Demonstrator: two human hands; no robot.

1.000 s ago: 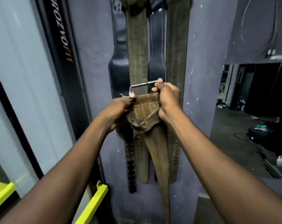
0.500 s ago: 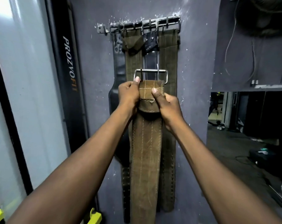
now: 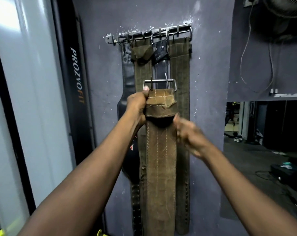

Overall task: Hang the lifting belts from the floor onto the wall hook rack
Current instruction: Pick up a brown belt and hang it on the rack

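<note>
Brown canvas belt held up vertically in front of the wall, buckle end on top, long tail hanging straight down past the bottom of the view, so clear of the floor already. Steel buckle kept uppermost and square to the wall, probably because that frame is the part meant to go over a hook. Not yet on the rack: buckle well below the wall hook rack, level with the middle of the belts hung there. Left hand clamped on the folded, stitched end just under the buckle, thumb up along the edge, carrying the weight and steering the buckle. Right hand blurred, just beside the strap's right edge below the fold, fingers loosely curled; whether touching or closed on the strap, cannot tell. Behind, two olive belts and two black leather belts hanging side by side from their own buckles, flat against the grey wall. Most hooks taken; free-looking ones at the left end of the rack, though hard to be sure. Further out, a dark upright pad marked PROZVOFIT on the left, a fan and loose cables upper right, the gym floor beyond the opening.
</note>
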